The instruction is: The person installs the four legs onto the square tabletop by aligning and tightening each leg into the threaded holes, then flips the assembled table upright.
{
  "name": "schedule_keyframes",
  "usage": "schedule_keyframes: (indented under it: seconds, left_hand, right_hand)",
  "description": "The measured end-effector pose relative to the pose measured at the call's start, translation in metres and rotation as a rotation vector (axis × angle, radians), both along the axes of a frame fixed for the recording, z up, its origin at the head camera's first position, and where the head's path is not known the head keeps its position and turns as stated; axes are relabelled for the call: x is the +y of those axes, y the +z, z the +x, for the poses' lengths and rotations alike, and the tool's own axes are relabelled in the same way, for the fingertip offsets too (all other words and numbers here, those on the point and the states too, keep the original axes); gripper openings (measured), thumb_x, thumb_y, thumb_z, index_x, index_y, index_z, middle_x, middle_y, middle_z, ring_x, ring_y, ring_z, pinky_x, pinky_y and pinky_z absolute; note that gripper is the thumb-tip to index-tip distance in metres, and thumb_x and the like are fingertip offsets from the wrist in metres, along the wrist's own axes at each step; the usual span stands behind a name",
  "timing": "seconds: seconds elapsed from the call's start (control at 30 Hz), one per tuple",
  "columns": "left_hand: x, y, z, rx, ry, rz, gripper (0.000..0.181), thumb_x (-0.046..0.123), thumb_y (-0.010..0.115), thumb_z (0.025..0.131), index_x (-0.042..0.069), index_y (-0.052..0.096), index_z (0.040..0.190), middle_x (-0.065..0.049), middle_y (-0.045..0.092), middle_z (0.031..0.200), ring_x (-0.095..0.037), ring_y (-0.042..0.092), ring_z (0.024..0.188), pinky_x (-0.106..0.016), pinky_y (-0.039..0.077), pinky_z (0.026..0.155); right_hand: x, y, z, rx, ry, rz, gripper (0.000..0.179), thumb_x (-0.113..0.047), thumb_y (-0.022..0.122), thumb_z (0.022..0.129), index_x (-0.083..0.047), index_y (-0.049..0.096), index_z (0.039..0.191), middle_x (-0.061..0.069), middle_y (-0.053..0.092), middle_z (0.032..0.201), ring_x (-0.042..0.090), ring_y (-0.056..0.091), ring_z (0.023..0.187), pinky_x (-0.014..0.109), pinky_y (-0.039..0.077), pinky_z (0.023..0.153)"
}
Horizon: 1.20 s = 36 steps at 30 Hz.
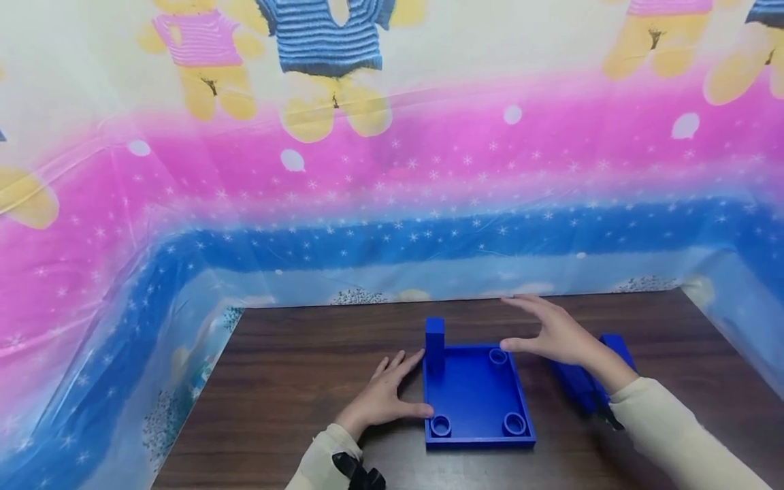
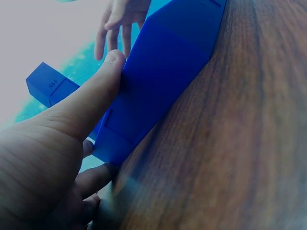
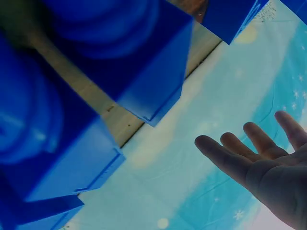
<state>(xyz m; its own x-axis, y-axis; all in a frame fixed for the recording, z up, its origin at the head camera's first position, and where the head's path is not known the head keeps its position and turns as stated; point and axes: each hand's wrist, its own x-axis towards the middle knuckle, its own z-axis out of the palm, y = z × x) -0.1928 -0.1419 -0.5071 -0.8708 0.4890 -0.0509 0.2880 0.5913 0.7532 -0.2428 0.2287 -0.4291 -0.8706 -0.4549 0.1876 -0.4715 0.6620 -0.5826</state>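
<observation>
A square blue tray-like base (image 1: 480, 391) with a low rim lies on the table. Round sockets show at three of its corners, and a blue square post (image 1: 435, 339) stands upright in the far left corner. My left hand (image 1: 384, 396) lies along the base's left side, fingers stretched towards the post and thumb touching near the front left socket. In the left wrist view, that thumb (image 2: 98, 88) rests along the base's blue wall. Holding nothing, my right hand (image 1: 559, 333) hovers by the far right corner with its fingers spread.
More blue posts (image 1: 576, 384) lie on the brown wooden table (image 1: 294, 381) beneath my right forearm. Their thick ringed ends (image 3: 103, 28) fill part of the right wrist view. A patterned cloth (image 1: 392, 245) hangs behind the table and along its sides.
</observation>
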Motion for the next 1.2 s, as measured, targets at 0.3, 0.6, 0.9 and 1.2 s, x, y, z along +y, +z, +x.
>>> schedule_keyframes:
  seconds: [0.3,0.6,0.9,1.2]
  left_hand:
    - [-0.002,-0.001,-0.002,0.004,0.002,0.008,0.106,0.056,0.087,0.083,0.027,0.031,0.168,-0.011,0.033,0.171,-0.039,0.012,0.161,-0.064,0.006,0.127]
    - [0.001,-0.004,-0.002,0.009,-0.01,0.019,0.105,0.056,0.086,0.084,0.028,0.031,0.169,-0.009,0.032,0.171,-0.037,0.011,0.162,-0.063,0.005,0.128]
    - [0.0,-0.004,-0.004,0.005,0.003,0.009,0.106,0.057,0.086,0.083,0.029,0.03,0.169,-0.011,0.03,0.171,-0.039,0.01,0.162,-0.067,0.007,0.126]
    - [0.0,-0.004,-0.004,0.005,0.0,0.015,0.106,0.056,0.087,0.083,0.028,0.031,0.169,-0.012,0.032,0.171,-0.041,0.01,0.161,-0.068,0.008,0.126]
  right_hand:
    - [0.014,-0.008,0.01,-0.08,-0.057,-0.001,0.094,-0.05,0.083,0.09,-0.009,0.04,0.163,0.026,0.04,0.162,0.054,0.041,0.144,0.075,0.041,0.105]
    - [0.033,-0.016,0.018,-0.136,-0.086,0.036,0.096,-0.051,0.083,0.089,-0.004,0.041,0.161,0.031,0.041,0.16,0.058,0.041,0.141,0.076,0.042,0.104]
    - [0.038,-0.021,0.02,-0.127,-0.091,0.045,0.095,-0.049,0.084,0.089,0.001,0.043,0.158,0.033,0.045,0.156,0.059,0.045,0.138,0.074,0.044,0.103]
    - [0.033,-0.025,0.026,-0.12,-0.089,0.072,0.09,-0.043,0.086,0.089,0.005,0.047,0.154,0.034,0.05,0.151,0.058,0.048,0.135,0.073,0.046,0.101]
